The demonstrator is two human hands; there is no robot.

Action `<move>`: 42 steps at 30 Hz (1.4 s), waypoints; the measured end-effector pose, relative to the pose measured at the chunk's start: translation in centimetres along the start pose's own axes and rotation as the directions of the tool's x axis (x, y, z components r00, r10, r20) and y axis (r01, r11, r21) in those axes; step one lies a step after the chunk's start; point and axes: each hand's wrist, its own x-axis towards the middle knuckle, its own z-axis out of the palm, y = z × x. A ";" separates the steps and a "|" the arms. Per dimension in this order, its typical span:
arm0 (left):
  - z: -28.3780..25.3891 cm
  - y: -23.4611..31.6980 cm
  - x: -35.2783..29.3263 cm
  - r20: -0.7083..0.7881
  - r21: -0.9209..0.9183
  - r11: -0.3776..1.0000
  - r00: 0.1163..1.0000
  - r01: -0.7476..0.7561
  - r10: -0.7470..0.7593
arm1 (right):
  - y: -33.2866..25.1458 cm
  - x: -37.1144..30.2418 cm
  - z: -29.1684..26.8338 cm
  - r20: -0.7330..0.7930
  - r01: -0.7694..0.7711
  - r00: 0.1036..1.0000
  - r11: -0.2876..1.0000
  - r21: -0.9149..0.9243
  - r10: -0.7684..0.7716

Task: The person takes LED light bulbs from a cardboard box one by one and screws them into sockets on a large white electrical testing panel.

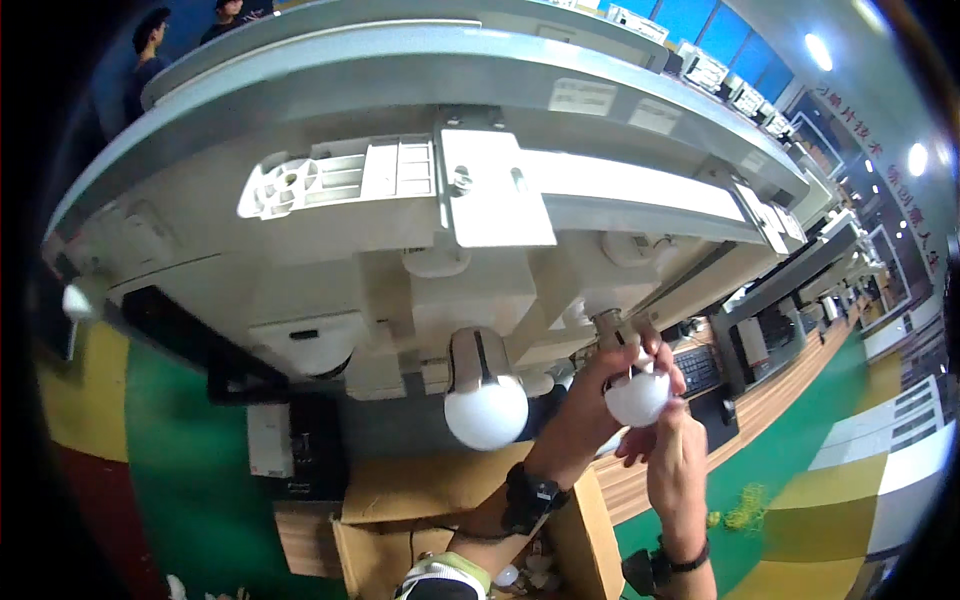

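Right of the frame's centre, the 2 hands are close together: the left hand with curled fingers, the right hand slightly lower. The left forearm leans rightward; the right forearm rises almost upright.

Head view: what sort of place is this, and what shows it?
Probably a technical training lab or workshop: a long wooden desk with a keyboard, boxy instruments in a row, and white bulbs.

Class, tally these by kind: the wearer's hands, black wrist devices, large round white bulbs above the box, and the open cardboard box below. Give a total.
Hands (left hand, right hand): 2
Wrist devices: 2
Large bulbs: 2
Box: 1
Total: 7
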 end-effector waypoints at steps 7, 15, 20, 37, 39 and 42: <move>-0.7 0.8 0.2 0.036 -0.050 0.999 0.999 0.011 -0.009 | -6.2 -0.6 2.9 -0.203 0.048 0.959 0.814 -0.578 -0.200; -2.7 -0.7 0.7 0.015 -0.169 0.983 0.998 0.064 -0.063 | -4.1 -0.6 2.6 -0.223 -0.053 0.975 0.963 -0.266 -0.008; -2.9 0.6 0.5 0.083 -0.019 0.994 0.991 0.107 -0.105 | -4.4 -0.4 4.4 -0.343 -0.060 0.928 0.850 -0.523 -0.145; -4.6 -1.3 0.4 0.155 -0.344 0.931 0.985 0.123 -0.073 | -3.6 -0.6 5.4 -0.299 -0.107 0.951 0.991 -0.081 0.078; -5.1 -1.6 0.8 0.184 -0.385 0.917 0.982 0.106 -0.036 | -3.6 -0.7 5.4 -0.251 -0.146 0.955 0.987 0.064 0.157; -3.1 -0.9 1.2 0.158 -0.430 0.901 0.987 0.059 0.011 | -3.1 -1.4 5.4 -0.362 0.013 0.917 0.917 -0.399 -0.170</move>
